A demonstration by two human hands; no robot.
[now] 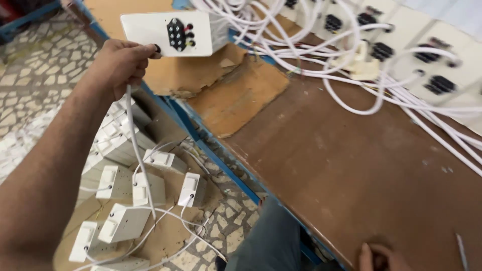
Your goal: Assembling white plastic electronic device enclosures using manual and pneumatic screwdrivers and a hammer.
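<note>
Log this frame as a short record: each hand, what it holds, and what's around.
left hand: grips a white socket box by its edge, held up; its white cord hangs down
right hand: rests on the brown table, holding nothing visible
on table: tangled white cables, more socket boxes
on floor: pile of white boxes on cardboard

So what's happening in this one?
A person holds a white socket box up in the left hand, its white cord hanging down towards a pile of similar boxes on cardboard on the floor. The right hand rests at the near edge of a brown workbench. More socket boxes and a tangle of white cables lie at the bench's far side.
</note>
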